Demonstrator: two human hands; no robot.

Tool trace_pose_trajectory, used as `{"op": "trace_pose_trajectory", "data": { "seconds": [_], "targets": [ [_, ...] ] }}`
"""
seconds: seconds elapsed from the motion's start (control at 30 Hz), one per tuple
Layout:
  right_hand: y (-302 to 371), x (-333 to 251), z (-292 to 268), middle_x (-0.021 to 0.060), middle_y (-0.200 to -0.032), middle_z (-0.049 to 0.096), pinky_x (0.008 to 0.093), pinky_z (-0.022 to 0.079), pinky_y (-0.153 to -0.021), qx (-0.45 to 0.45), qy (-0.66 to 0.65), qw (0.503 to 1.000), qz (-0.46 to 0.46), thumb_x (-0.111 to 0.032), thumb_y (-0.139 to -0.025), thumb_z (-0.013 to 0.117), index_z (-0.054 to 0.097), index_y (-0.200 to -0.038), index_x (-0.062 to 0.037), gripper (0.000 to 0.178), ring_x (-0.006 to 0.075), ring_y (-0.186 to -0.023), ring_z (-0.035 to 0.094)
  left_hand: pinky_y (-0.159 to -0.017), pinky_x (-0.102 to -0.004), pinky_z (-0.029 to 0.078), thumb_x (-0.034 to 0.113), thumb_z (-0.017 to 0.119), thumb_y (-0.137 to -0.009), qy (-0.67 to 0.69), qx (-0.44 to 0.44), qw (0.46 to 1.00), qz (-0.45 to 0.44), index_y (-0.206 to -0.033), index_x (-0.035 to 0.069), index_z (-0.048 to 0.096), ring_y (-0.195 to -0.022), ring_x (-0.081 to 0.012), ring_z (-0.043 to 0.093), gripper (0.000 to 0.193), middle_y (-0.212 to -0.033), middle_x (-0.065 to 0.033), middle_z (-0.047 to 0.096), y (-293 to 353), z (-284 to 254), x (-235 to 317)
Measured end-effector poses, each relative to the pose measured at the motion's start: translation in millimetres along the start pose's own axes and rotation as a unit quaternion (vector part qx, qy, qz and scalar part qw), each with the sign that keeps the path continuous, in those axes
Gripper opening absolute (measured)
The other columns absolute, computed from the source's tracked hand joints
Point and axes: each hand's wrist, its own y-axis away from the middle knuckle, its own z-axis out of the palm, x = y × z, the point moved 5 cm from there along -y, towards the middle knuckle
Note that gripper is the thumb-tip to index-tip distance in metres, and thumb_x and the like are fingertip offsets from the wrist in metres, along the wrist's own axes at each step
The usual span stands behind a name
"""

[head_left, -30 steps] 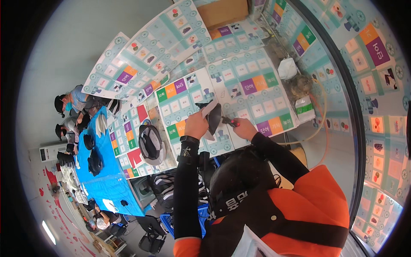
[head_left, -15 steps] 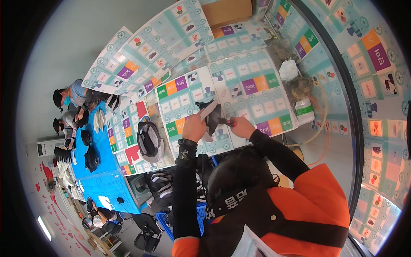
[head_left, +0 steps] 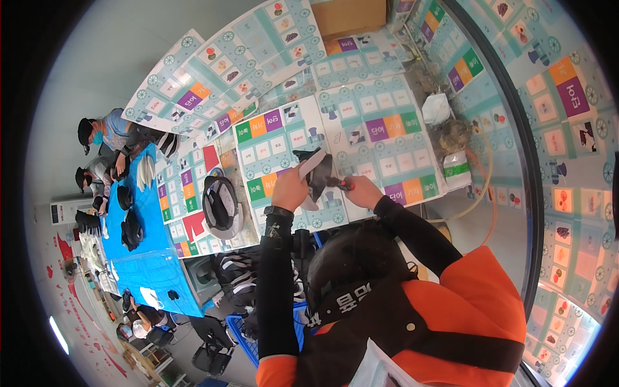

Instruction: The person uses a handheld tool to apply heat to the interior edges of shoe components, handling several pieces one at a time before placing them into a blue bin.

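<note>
My left hand is closed on the near-left edge of a black piece with a pale grey band, perhaps a shoe or cap part. It is held above the patterned table covering. My right hand is closed around a small tool with a red and black handle. The tool's dark end meets or overlaps the right side of the black piece; its exact kind is hard to make out. To the left of my left hand, a rounded grey piece with a black inside lies on the table.
A blue-covered table at the left bears dark and white pieces, with people seated along it. A blue crate stands below the table edge. At the right are a white-and-green packet and a pale hose.
The view has shifted slightly, so the left-hand surroundings appear moved. Both hands keep their grips in nearly the same place, with the tool still at the black piece.
</note>
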Motion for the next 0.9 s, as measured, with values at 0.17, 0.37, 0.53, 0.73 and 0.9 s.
{"op": "trace_pose_trajectory", "data": {
  "seconds": [0.17, 0.37, 0.53, 0.73, 0.9],
  "targets": [
    [7, 0, 2, 0.0276, -0.091, 0.069, 0.0494, 0.051, -0.076, -0.069, 0.015, 0.997, 0.026, -0.018, -0.089, 0.062, 0.069, -0.104, 0.0001, 0.025, 0.0481, -0.089, 0.065, -0.08, -0.0541, 0.054, 0.009, 0.058, -0.085, -0.008, 0.006, 1.0, -0.006, -0.134, 0.01, 0.065, -0.089, -0.0452, 0.067, 0.049, -0.094, -0.0255, 0.07, 1, -2, -1],
    [16, 6, 4, 0.0269, -0.091, 0.07, 0.0463, 0.052, -0.075, -0.071, -0.089, 0.99, 0.084, -0.016, -0.086, 0.065, 0.069, -0.107, -0.0003, 0.027, 0.0467, -0.09, 0.066, -0.081, -0.0536, 0.054, 0.009, 0.058, -0.086, -0.006, 0.003, 1.0, -0.009, -0.133, 0.011, 0.065, -0.091, -0.0454, 0.067, 0.047, -0.097, -0.0255, 0.07, -3, -2, 3],
    [16, 3, -5, 0.0279, -0.088, 0.068, 0.0523, 0.051, -0.077, 0.039, -0.015, 0.999, 0.02, -0.016, -0.087, 0.06, 0.068, -0.1, -0.0002, 0.022, 0.0485, -0.088, 0.065, -0.081, -0.0567, 0.053, 0.016, 0.06, -0.09, 0.018, -0.002, 1.0, -0.012, -0.123, 0.006, 0.068, -0.09, -0.0491, 0.065, 0.035, -0.095, -0.0281, 0.069, -7, -4, 8],
    [16, -4, -14, 0.0267, -0.081, 0.066, 0.0579, 0.048, -0.074, 0.072, 0.023, 0.997, -0.014, -0.013, -0.087, 0.054, 0.064, -0.095, -0.0012, 0.017, 0.0491, -0.083, 0.063, -0.083, -0.0575, 0.053, 0.017, 0.06, -0.09, -0.004, -0.009, 1.0, 0.024, -0.112, 0.003, 0.069, -0.089, -0.049, 0.066, 0.028, -0.093, -0.0281, 0.07, -18, -9, 29],
    [17, -5, -14, 0.0265, -0.081, 0.066, 0.0592, 0.047, -0.074, 0.066, 0.041, 0.997, 0.004, -0.012, -0.084, 0.056, 0.061, -0.092, -0.0017, 0.015, 0.0497, -0.082, 0.062, -0.086, -0.0538, 0.055, 0.012, 0.057, -0.087, -0.036, -0.038, 0.999, -0.013, -0.128, 0.014, 0.065, -0.092, -0.0462, 0.068, 0.043, -0.099, -0.0238, 0.072, -26, 1, 23]
  ]
}}
